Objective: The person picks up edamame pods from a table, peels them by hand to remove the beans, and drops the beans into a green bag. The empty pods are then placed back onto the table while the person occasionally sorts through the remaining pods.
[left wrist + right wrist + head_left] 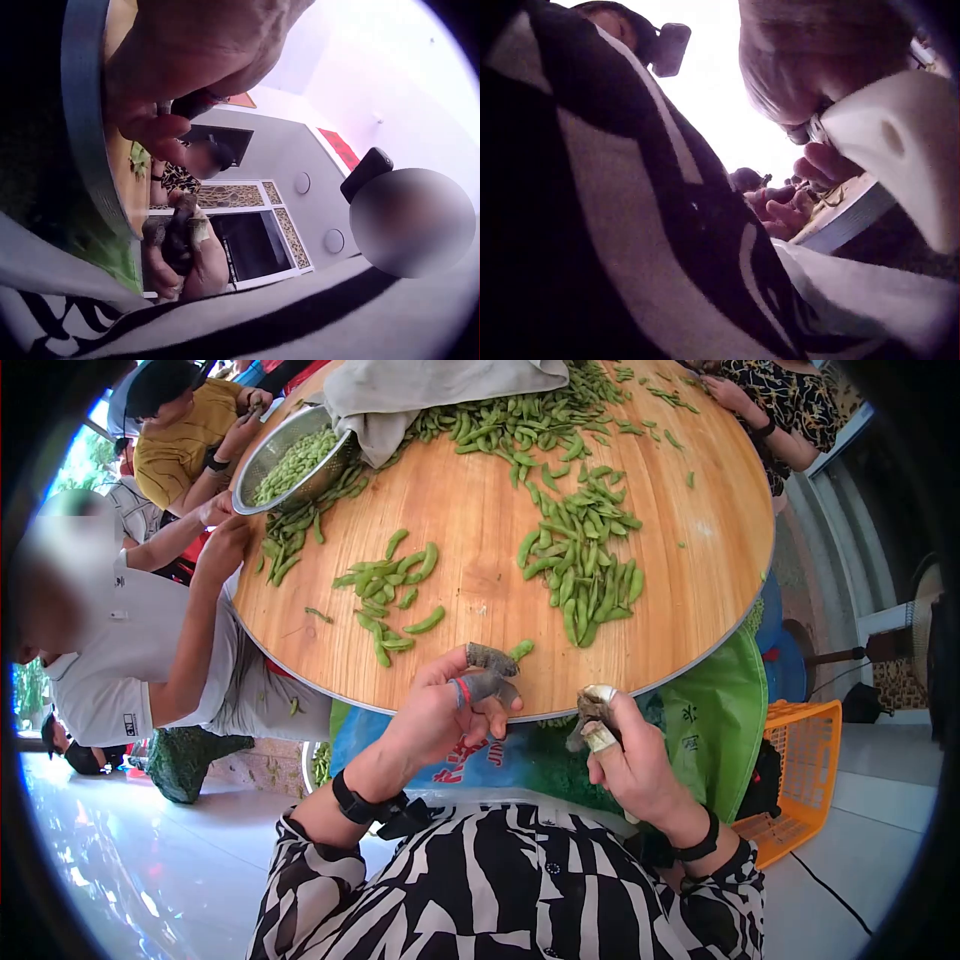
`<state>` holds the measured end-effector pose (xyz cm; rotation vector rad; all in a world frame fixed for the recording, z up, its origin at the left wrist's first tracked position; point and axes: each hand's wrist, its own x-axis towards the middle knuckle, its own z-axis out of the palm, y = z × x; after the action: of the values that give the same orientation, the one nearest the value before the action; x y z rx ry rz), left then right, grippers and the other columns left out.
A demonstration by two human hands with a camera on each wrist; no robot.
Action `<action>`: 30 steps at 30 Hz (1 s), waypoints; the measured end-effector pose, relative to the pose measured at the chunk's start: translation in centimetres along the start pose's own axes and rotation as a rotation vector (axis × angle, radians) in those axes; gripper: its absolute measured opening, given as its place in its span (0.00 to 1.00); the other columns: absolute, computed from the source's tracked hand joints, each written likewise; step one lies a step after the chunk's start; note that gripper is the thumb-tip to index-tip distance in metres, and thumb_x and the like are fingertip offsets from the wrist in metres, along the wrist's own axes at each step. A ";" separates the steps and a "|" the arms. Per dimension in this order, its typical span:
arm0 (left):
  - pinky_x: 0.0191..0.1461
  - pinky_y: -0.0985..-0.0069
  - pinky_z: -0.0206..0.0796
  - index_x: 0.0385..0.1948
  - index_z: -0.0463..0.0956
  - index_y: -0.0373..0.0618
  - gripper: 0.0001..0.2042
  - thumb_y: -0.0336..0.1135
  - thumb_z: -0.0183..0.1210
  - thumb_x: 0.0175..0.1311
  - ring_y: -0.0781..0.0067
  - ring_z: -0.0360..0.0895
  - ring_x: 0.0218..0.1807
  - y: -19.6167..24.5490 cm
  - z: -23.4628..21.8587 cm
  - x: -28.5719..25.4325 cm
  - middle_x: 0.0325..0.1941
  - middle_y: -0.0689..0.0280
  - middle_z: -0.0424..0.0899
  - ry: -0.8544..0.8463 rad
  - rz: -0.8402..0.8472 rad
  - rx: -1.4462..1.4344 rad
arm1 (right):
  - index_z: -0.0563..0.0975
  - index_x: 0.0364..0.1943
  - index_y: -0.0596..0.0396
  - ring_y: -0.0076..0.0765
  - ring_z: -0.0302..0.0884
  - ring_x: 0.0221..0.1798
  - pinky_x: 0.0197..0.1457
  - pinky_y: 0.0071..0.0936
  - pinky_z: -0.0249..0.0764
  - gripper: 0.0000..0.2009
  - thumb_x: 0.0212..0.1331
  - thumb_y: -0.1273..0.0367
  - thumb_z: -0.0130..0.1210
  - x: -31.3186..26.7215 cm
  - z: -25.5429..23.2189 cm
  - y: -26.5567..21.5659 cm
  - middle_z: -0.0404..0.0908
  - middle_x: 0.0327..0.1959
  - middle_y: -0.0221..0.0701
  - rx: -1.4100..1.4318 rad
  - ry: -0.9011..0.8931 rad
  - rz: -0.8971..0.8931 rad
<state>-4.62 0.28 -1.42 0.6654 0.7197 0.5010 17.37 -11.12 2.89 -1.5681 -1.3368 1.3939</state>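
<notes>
Pod [519,650] on table edge beside left hand [455,705].

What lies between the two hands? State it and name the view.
Head view: between left hand and right hand, only the table edge and a bag beneath it.

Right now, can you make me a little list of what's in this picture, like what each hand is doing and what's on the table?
left hand: at the table edge, taped fingers by a green pod
right hand: curled, wrapped fingers, off the table edge; what it holds is unclear
table: round, wooden
pods: green, in heaps and scattered
bowl: metal, tilted, shelled beans inside
cloth: grey, far side
basket: orange, on the floor
others: people seated around the table
</notes>
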 end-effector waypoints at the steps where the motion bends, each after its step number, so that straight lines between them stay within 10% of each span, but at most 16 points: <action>1: 0.17 0.82 0.64 0.48 0.70 0.38 0.13 0.33 0.54 0.65 0.67 0.80 0.23 0.0 0.0 0.0 0.37 0.51 0.81 0.001 -0.004 0.001 | 0.61 0.56 0.68 0.31 0.75 0.28 0.34 0.29 0.72 0.17 0.63 0.77 0.42 0.1 0.2 0.1 0.76 0.32 0.39 0.003 0.000 0.003; 9: 0.15 0.81 0.64 0.50 0.68 0.37 0.14 0.34 0.51 0.67 0.64 0.81 0.24 0.4 0.2 -0.3 0.35 0.48 0.80 0.066 -0.099 -0.002 | 0.63 0.47 0.69 0.61 0.73 0.34 0.39 0.43 0.68 0.14 0.58 0.76 0.44 1.0 0.4 0.4 0.72 0.32 0.55 -0.153 -0.016 -0.080; 22: 0.15 0.79 0.66 0.50 0.69 0.38 0.14 0.37 0.47 0.70 0.61 0.81 0.24 0.8 -0.5 -0.6 0.35 0.47 0.81 0.046 -0.154 -0.077 | 0.64 0.47 0.66 0.68 0.73 0.42 0.43 0.49 0.69 0.15 0.58 0.73 0.49 2.5 1.7 0.6 0.74 0.37 0.58 -0.277 -0.059 -0.147; 30: 0.19 0.79 0.69 0.49 0.61 0.34 0.12 0.26 0.45 0.67 0.68 0.81 0.29 0.8 1.5 -1.4 0.38 0.51 0.81 0.092 -0.010 0.439 | 0.66 0.43 0.65 0.66 0.75 0.35 0.36 0.50 0.68 0.13 0.60 0.71 0.51 1.8 1.7 0.5 0.75 0.27 0.55 -0.518 -0.061 -0.080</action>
<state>-4.62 -0.62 0.59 1.0525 0.9309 0.3671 15.74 -9.80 1.51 -1.7756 -1.8836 1.1045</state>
